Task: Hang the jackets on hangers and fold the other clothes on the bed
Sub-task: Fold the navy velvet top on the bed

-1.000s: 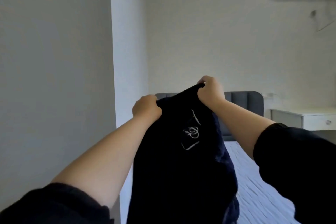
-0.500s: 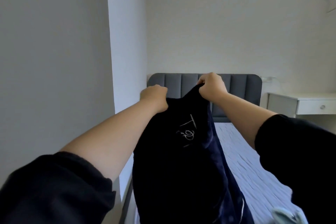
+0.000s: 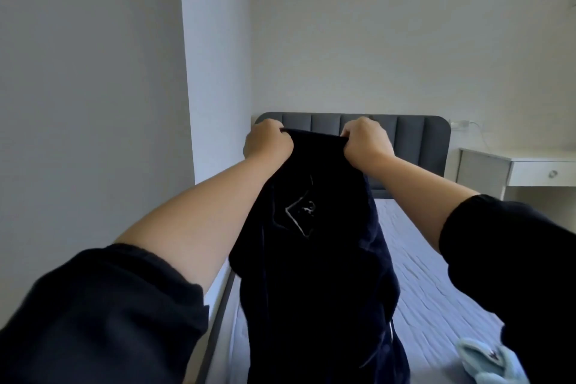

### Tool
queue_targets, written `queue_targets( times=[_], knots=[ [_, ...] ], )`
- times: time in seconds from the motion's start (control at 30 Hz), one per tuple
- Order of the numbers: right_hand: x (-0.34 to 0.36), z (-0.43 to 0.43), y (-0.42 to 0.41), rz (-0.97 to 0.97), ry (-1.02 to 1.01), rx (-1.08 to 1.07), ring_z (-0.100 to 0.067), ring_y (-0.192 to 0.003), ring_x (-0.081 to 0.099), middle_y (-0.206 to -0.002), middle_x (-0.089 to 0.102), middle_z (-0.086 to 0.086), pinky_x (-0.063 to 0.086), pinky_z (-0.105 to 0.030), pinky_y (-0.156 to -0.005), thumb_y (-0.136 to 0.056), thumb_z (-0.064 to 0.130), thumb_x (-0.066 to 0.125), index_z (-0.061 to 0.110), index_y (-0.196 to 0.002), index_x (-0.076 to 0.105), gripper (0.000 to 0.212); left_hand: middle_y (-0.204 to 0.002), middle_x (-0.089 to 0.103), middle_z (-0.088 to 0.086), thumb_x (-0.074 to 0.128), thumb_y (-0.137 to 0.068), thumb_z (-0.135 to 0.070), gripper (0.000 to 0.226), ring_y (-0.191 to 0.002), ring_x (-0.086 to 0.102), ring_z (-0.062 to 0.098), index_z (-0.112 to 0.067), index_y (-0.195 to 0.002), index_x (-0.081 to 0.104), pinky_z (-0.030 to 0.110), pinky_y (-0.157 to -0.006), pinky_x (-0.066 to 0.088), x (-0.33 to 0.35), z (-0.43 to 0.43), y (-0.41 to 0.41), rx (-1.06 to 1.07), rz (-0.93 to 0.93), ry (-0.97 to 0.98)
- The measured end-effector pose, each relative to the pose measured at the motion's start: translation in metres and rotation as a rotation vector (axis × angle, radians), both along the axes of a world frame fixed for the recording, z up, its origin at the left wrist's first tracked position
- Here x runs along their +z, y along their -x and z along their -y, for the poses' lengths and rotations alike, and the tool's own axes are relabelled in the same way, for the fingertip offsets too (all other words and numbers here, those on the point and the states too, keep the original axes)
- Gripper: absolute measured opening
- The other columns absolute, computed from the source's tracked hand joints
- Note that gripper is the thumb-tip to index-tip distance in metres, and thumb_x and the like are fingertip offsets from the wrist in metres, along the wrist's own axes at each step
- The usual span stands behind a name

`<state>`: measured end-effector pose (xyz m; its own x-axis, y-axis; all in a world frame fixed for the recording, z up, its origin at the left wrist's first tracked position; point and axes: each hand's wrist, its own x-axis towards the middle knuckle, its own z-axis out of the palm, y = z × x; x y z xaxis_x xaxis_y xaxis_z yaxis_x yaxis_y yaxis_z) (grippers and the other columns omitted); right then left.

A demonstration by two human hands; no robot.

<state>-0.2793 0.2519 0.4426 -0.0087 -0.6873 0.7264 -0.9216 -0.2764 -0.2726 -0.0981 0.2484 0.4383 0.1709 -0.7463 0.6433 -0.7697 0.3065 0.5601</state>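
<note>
- The dark navy garment (image 3: 314, 274) hangs in the air over the near left part of the bed (image 3: 427, 284). Its lower end runs off the bottom edge, so its kind and full shape cannot be told.
- A pale emblem on its front is creased and unreadable.
- The left hand (image 3: 268, 141) and the right hand (image 3: 364, 142) each grip the garment's top edge, fingers curled tight round the cloth. The fingertips are hidden behind fabric and knuckles.
- A light blue garment (image 3: 489, 363) lies on the bed at lower right, partly covered by the right sleeve (image 3: 514, 259) and cut off by the frame.
- The grey headboard (image 3: 414, 140) is partly hidden by hands and cloth.
- Count: two hands, two garments, one bed, one white desk (image 3: 526, 165) with one drawer knob showing.
</note>
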Motion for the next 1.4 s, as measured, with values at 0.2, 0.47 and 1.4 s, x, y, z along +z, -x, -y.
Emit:
queue_targets(
  times=[0.2,0.47,1.4],
  knots=[
    [-0.018,0.002,0.021,0.003,-0.174,-0.183,-0.031,-0.069,0.056,-0.078,0.061,-0.011,0.042,-0.03,-0.058,-0.074,-0.006,0.046,0.004,-0.079,0.064,0.021,-0.074,0.055,0.002,0.041,-0.081,0.0,0.017,-0.072,0.052,0.022,-0.009,-0.077,0.055,0.024,-0.057,0.039,0.01,0.012,-0.02,0.156,-0.341,-0.047],
    [-0.038,0.004,0.07,0.315,-0.328,-0.243,-0.022,-0.054,0.042,-0.061,0.045,-0.005,0.033,-0.024,-0.051,-0.078,-0.001,0.046,0.01,-0.061,0.041,0.021,-0.089,0.063,0.01,0.039,-0.078,0.008,0.03,-0.078,0.054,0.027,-0.007,-0.085,0.063,0.03,-0.064,0.043,-0.017,0.012,-0.057,0.316,-0.088,-0.136],
    [0.055,-0.036,0.076,0.497,0.284,-0.083,-0.022,-0.076,0.05,-0.076,0.056,-0.001,0.034,-0.027,-0.066,-0.086,0.023,0.065,0.013,-0.084,0.062,0.011,-0.068,0.045,0.006,0.046,-0.077,0.007,0.023,-0.059,0.039,0.022,-0.011,-0.064,0.041,0.025,-0.05,0.029,0.07,-0.01,-0.042,0.328,0.065,-0.052]
  ],
)
